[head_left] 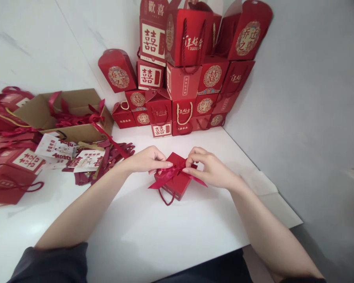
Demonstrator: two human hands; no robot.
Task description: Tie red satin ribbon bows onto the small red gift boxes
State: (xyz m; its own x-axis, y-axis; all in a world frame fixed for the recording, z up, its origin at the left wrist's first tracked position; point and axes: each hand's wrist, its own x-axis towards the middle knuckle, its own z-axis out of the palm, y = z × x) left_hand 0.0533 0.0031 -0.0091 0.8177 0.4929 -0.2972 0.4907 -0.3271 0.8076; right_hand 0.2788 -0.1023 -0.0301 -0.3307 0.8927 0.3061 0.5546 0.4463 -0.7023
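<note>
In the middle of the white table sits a small red gift box (pixel 177 189) with a dark red cord handle hanging over its near side. A red satin ribbon (pixel 168 175) forms a bow on top, its pointed tails spread left and right. My left hand (pixel 150 160) pinches the bow's left loop between thumb and fingers. On the other side, my right hand (pixel 208 167) pinches the ribbon near the knot, thumb and forefinger together. The right fingers partly cover the right loop.
Stacked red gift boxes (pixel 184 82) stand against the back wall. To the left are a cardboard box (pixel 98 133) of red ribbons, printed white cards (pixel 88 160), a pile of dark red tags (pixel 82 179), and more red boxes (pixel 6 182). A grey wall borders the right side.
</note>
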